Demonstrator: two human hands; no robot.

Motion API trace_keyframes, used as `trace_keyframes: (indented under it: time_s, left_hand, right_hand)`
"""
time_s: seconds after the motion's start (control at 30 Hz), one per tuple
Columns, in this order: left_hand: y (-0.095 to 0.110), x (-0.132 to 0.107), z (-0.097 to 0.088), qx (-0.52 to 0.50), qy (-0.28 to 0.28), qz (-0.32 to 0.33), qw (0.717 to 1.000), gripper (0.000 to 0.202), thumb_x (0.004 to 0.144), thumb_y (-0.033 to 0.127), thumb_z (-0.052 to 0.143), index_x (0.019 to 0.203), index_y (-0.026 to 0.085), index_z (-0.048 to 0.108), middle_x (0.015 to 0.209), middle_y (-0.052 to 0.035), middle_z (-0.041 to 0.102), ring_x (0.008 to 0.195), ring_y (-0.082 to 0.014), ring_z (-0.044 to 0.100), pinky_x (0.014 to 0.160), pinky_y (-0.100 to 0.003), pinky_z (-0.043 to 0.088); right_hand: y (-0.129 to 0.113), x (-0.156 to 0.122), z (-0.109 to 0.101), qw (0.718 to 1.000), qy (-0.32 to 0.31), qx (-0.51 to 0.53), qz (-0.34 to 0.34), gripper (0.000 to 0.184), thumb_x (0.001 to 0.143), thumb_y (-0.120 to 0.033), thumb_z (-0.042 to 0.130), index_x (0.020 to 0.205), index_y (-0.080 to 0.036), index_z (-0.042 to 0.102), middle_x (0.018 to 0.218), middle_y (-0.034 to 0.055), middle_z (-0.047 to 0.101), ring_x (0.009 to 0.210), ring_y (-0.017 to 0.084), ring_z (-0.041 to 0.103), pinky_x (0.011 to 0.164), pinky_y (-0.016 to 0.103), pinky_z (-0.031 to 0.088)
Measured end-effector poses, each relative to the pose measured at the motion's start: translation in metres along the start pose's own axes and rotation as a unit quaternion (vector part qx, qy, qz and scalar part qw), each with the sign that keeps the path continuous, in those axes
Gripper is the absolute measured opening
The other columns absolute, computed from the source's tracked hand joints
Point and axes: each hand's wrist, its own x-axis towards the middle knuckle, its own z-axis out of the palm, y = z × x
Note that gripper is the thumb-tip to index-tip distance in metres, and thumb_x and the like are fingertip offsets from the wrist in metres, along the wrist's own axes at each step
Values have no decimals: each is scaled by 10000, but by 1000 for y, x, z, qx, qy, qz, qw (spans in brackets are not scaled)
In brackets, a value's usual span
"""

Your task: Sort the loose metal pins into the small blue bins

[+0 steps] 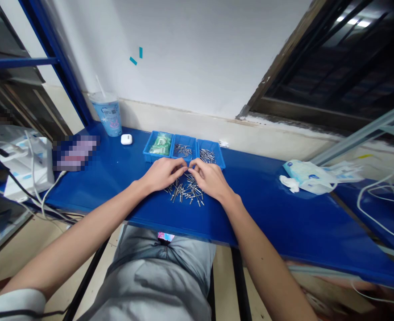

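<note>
My left hand (163, 173) and my right hand (210, 178) meet fingertip to fingertip over a loose pile of small metal pins (186, 192) on the blue table (270, 209). Both hands have their fingers curled in a pinch; whatever they hold is too small to name. Just behind the hands stand three small blue bins: the left bin (159, 146) holds green parts, the middle bin (183, 149) and the right bin (209, 155) hold metal pins.
A blue drink cup with a straw (109, 113) and a white earbud case (126, 139) stand at the back left. White devices with cables (16, 165) sit at far left. A tissue pack (308, 177) and white cables (377, 200) lie at right.
</note>
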Motion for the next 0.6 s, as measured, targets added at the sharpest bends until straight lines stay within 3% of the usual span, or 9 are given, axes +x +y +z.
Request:
trace_keyframes:
  time_s: [0.17, 0.33, 0.6]
  left_hand:
    - [1, 0, 0, -1, 3, 4, 1000, 263, 1049, 351, 494, 989, 198, 700, 783, -19, 704, 710, -166, 631, 694, -277, 419]
    - [1, 0, 0, -2, 9, 0, 1000, 266, 1048, 351, 497, 977, 197, 702, 763, -15, 698, 687, -160, 618, 681, -276, 412]
    - [1, 0, 1, -2, 4, 0, 1000, 265, 1047, 351, 494, 973, 196, 696, 783, -19, 704, 711, -166, 636, 696, -283, 426]
  right_hand:
    - [2, 0, 1, 1000, 5, -18, -15, 184, 1056, -304, 494, 1048, -236, 665, 847, 36, 749, 755, 204, 674, 717, 288, 397]
    - [0, 0, 0, 1000, -7, -1, -1, 151, 1032, -285, 529, 1124, -232, 637, 758, -1, 703, 648, 175, 615, 671, 274, 383]
    - [0, 0, 0, 1000, -2, -8, -6, 167, 1044, -313, 513, 1093, -234, 652, 799, 17, 719, 696, 189, 637, 697, 284, 393]
